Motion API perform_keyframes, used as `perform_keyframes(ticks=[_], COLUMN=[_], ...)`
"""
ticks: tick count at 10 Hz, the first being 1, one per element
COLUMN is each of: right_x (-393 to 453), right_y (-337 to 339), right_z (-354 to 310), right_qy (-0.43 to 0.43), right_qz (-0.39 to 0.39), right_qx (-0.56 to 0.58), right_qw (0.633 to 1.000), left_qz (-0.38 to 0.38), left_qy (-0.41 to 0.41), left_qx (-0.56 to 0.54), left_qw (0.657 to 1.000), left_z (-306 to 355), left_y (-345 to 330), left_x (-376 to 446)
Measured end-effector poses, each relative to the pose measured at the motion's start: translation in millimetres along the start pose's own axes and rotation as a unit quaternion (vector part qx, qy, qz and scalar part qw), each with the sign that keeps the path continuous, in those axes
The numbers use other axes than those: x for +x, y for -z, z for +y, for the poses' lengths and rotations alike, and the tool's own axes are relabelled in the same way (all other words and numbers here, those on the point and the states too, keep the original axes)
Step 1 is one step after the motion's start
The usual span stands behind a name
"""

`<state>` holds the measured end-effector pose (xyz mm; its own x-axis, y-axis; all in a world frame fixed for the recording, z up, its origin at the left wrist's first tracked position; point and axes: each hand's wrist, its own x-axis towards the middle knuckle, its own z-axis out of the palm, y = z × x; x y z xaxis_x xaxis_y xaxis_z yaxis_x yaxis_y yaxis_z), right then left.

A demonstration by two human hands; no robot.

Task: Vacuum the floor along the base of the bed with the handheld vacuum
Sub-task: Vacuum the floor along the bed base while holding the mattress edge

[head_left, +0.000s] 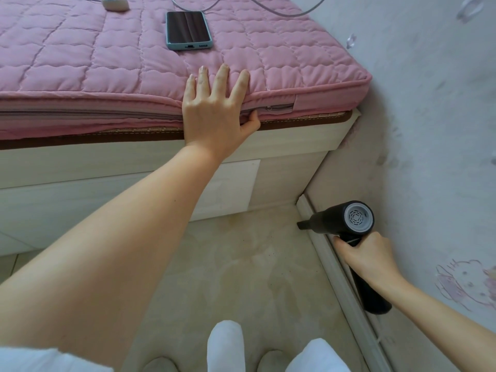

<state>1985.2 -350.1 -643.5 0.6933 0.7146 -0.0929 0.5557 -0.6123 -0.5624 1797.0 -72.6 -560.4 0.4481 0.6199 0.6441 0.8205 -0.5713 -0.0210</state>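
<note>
Vacuum [346, 224] is gripped by the handle in the right hand [367, 256] near the floor [241, 264]; mattress [107, 76] edge is clasped by the left hand [214, 111].

The bed [112, 167] occupies the upper left, with its right end against the wall [429, 103]. A phone [188, 29] lies on the mattress [80, 63], behind the left hand [214, 114], which rests over the mattress edge. A small device [115, 3] and cables [281, 9] lie farther back. The floor [241, 264] extends in front of the bed base. The right hand [367, 256] holds the handheld vacuum [341, 220] at lower right, beside the skirting board [332, 264], nozzle toward the bed corner.
</note>
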Motion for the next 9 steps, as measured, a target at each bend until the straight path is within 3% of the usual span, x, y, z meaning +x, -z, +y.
perform_keyframes(ticks=[5, 9], right_x=[-13.2, -28.3], right_y=[0.3, -19.9], right_z=[1.7, -23.4], right_qy=[0.01, 0.031], right_qz=[0.023, 0.005], right_qx=[-0.05, -0.022], right_qw=[0.998, 0.999], left_qz=[0.002, -0.014], left_qy=[0.001, -0.006], left_qx=[-0.003, 0.018], left_qw=[1.0, 1.0], left_z=[1.0, 0.7], left_y=[0.9, 6.4], left_x=[-7.0, -12.6])
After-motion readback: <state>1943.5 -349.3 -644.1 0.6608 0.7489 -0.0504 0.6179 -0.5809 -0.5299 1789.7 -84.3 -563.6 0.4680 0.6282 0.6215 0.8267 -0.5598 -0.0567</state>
